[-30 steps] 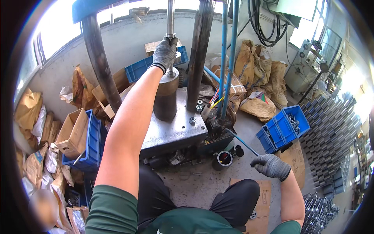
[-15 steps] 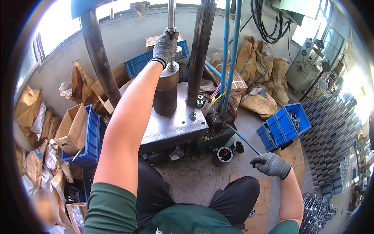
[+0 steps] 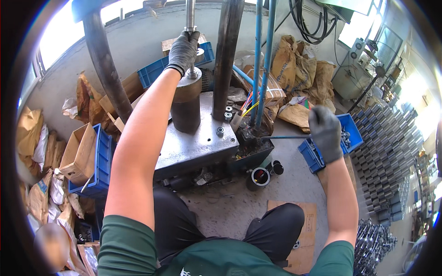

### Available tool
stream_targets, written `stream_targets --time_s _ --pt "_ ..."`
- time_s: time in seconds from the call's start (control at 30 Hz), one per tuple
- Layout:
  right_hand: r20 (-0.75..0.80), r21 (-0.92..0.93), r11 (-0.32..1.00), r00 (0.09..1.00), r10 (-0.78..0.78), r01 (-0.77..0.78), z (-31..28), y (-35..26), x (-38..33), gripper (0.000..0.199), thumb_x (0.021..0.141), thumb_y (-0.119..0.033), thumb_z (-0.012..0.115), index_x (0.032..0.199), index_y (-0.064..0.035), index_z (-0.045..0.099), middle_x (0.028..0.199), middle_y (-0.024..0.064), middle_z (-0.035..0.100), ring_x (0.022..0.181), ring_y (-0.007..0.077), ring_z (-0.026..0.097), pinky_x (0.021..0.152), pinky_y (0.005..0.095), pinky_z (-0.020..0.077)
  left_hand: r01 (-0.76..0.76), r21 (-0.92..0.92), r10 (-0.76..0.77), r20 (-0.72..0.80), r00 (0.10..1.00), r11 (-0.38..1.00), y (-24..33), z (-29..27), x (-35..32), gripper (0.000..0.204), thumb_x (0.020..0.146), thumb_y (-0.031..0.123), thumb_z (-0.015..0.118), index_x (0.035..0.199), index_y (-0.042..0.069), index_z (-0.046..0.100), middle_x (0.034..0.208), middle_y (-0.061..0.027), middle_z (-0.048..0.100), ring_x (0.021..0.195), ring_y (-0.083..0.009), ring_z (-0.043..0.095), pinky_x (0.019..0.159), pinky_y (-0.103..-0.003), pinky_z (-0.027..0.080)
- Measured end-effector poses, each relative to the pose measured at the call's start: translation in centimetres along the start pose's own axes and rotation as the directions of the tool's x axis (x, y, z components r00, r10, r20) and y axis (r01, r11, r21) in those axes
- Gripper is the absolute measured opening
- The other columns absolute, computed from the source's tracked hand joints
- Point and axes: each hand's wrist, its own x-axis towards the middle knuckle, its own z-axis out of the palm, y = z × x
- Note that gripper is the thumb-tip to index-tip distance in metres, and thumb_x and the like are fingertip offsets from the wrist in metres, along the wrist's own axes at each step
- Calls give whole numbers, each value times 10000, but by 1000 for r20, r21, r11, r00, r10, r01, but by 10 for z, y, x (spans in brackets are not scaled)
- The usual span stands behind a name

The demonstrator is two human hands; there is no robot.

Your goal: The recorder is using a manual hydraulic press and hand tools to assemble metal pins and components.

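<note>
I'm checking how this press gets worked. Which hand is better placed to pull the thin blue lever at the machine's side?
Probably the right hand: it is raised with its fingers at the thin blue lever. The left hand is busy up on the steel rod above the dark cylinder.

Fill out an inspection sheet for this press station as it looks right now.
Surface: grey steel press plate, scuffed, with bolts near its rear edge.
Job's things: dark cylinder upright on the plate; thin steel rod above it; thin lever at the machine's right side.
Clutter: two short tubes on the floor; cardboard boxes and paper sacks around.
Grippers: left hand, gloved, wrapped round the rod on top of the cylinder; right hand, gloved, at the lever's end, grip unclear.
Cables: black hoses hanging upper right; coloured wires behind the plate.
Surroundings: blue crates, stacked metal tubes at right.
</note>
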Motion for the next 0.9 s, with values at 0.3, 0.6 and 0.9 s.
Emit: stream_targets --time_s 0.3,0.6,0.9 --pt "184 -282 919 925 333 -275 39 26 70 268 950 -319 626 930 -70 723 934 194 738 927 400 710 838 510 563 -46 -21 47 5 999 999 9 -4 -10 364 1065 392 600 1149 41 646 777 -30 636 663 -124 605 626 -301 537" --pt "204 -310 902 905 372 -301 19 16 50 208 903 -244 628 946 -71 735 961 211 741 947 408 713 855 510 563 -361 -658 311 -197 930 661 28 -16 -131 123 1060 28 550 1164 37 616 809 -3 565 708 -74 514 619 -248 432" --pt "412 -107 972 881 234 -208 -29 -22 -45 202 931 -215 719 916 -14 712 850 211 719 794 346 727 730 408 581 379 -918 -490 279 826 116 -6 -15 -342 377 1023 393 665 1109 27 629 768 -30 630 687 -146 637 611 -317 579"
